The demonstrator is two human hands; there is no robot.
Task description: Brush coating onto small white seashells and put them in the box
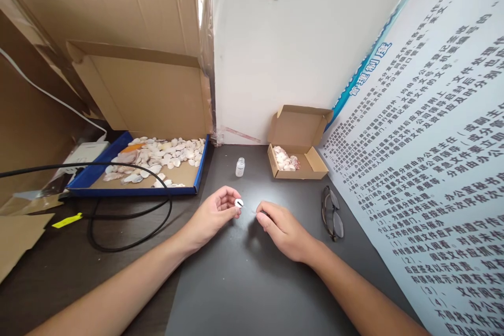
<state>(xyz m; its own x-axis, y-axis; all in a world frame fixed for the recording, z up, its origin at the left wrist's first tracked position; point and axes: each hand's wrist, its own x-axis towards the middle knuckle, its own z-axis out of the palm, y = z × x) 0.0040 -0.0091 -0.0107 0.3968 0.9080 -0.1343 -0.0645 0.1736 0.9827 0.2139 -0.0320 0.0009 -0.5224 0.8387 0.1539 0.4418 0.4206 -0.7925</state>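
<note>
Near the middle of the dark mat, my left hand (220,210) pinches a small white round piece (239,203) with a dark mark on it. Facing it from the right, my right hand (277,226) is closed on a thin tool (252,211), whose fine tip points left at the white piece. Most of the tool is hidden in my fingers, and I cannot tell whether the tip touches the piece. Beyond my hands a small clear bottle (240,167) stands upright without a visible cap.
A blue-edged box (134,191) of shells stands at the left, behind a looped black cable (170,205). An open cardboard box (299,174) with shells is at the back right. Folded glasses (333,213) lie right of my right hand, beside a printed board (433,168).
</note>
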